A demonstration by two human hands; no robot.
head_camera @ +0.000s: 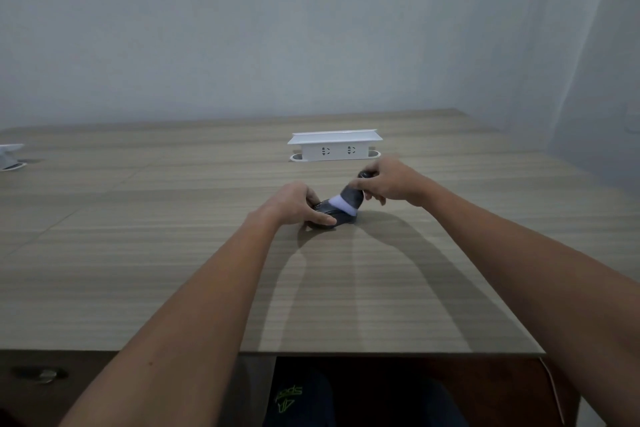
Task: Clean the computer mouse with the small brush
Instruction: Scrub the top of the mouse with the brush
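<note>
A dark grey computer mouse (337, 216) lies on the wooden table (173, 253), a little past its middle. My left hand (294, 204) grips the mouse from the left side, thumb along its near edge. My right hand (388, 184) holds a small brush (348, 201) with a dark grey body and white bristles. The bristles rest on the top right of the mouse. The brush handle is mostly hidden inside my right fist.
A white pop-up power socket box (334, 147) stands on the table just behind my hands. Another white socket unit (10, 156) sits at the far left edge. A grey wall rises behind the table. The near table edge runs above my lap.
</note>
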